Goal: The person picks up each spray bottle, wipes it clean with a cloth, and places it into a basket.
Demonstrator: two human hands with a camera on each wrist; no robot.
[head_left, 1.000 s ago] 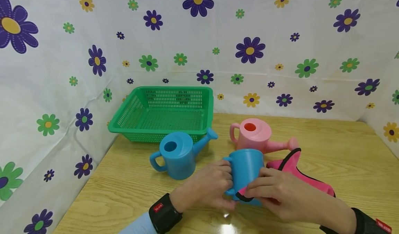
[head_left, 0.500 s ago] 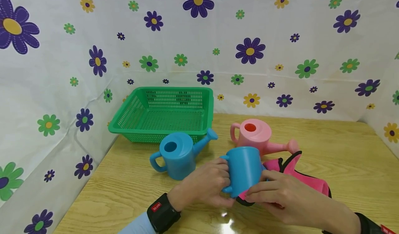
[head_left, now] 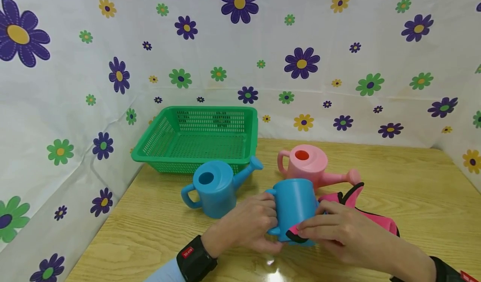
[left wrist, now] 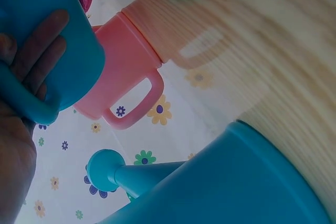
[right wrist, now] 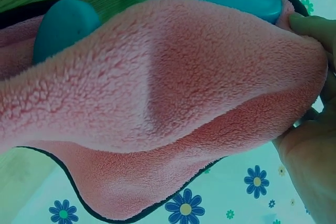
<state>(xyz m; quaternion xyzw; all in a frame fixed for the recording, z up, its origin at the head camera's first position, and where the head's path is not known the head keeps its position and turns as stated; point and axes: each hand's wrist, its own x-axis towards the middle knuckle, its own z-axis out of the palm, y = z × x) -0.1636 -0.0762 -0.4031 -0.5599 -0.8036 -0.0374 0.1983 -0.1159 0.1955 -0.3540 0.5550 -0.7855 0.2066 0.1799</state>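
A blue watering can (head_left: pixel 294 207) is held tilted near the front middle of the table, its handle in the grip of my left hand (head_left: pixel 249 221). In the left wrist view, fingers (left wrist: pixel 44 43) pass through that handle and lie along the can's side. My right hand (head_left: pixel 345 234) pinches a pink fleecy cloth (head_left: pixel 375 219) with black edging and presses it against the can's lower right side. Seen from the right wrist, the cloth (right wrist: pixel 173 77) drapes broadly in front of the can, hiding much of it; the spout's end (right wrist: pixel 63 30) shows past it.
A second blue watering can (head_left: pixel 216 194) stands left of my hands, in front of a green plastic basket (head_left: pixel 199 160). Just behind the held can is a pink watering can (head_left: pixel 306 163), spout to the right. A flower-print sheet (head_left: pixel 225 44) hangs behind the wooden table (head_left: pixel 424 181).
The held can has shifted slightly left, rising a little and then dipping back. My right hand and the cloth have moved a little along its side, with the grip unchanged.
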